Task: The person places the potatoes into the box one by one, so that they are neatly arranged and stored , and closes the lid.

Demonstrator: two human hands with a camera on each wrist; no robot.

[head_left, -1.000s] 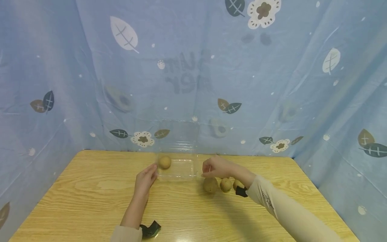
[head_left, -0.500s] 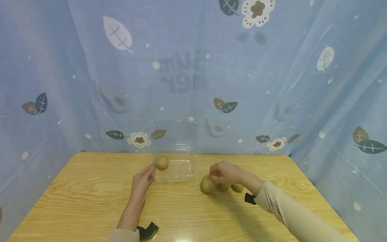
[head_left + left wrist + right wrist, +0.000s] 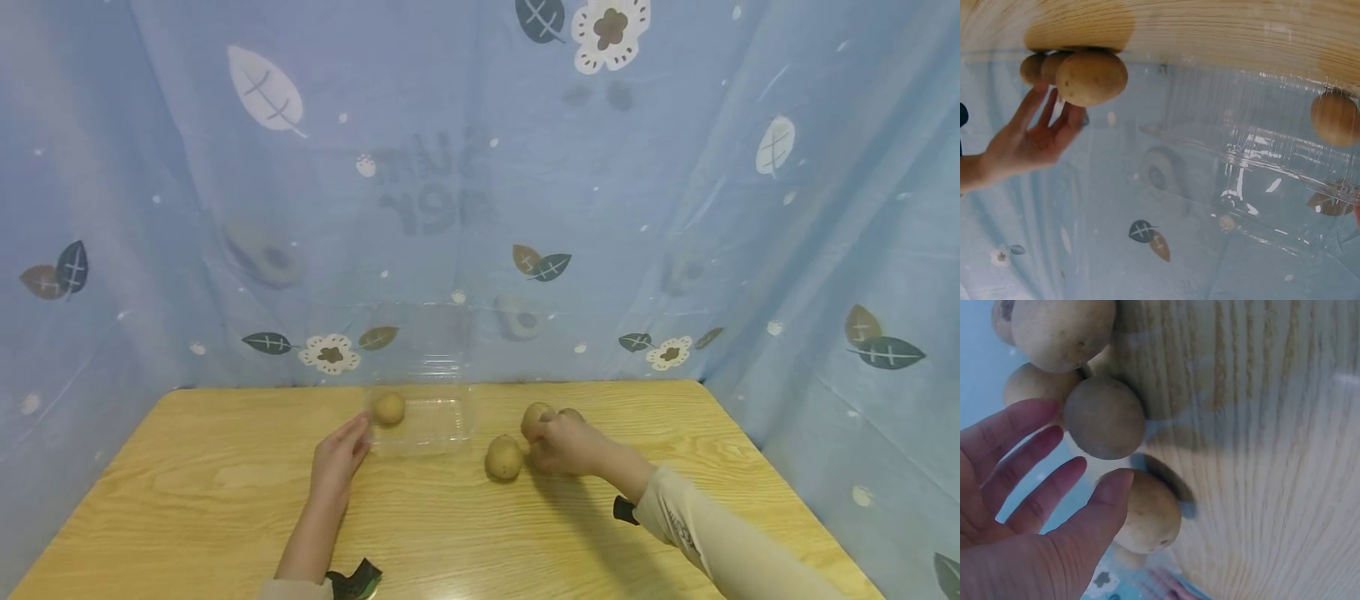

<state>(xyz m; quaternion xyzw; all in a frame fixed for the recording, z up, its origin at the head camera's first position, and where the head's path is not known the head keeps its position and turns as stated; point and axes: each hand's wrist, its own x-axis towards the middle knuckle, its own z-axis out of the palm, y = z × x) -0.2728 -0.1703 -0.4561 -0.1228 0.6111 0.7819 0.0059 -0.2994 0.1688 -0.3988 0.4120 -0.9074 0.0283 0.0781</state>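
A clear plastic container [image 3: 438, 433] stands at the back middle of the wooden table [image 3: 210, 492], its lid raised against the curtain. One potato [image 3: 389, 408] lies in its left end. My left hand [image 3: 343, 450] rests with straight fingers against the container's left front corner. My right hand [image 3: 561, 443] hovers among several loose potatoes to the right of the container. One potato [image 3: 504, 457] lies just left of it and another [image 3: 536, 418] behind it. In the right wrist view the fingers [image 3: 1035, 469] are spread, holding nothing, and the thumb touches a potato [image 3: 1150, 515].
A blue curtain [image 3: 675, 208] printed with leaves and flowers walls the table at the back and both sides. The table's right edge [image 3: 757, 458] runs close to the potatoes. Bare wood lies in front of both hands.
My right hand left the container's right edge and moved right and down onto the loose potatoes. The left hand stayed at the container's corner.
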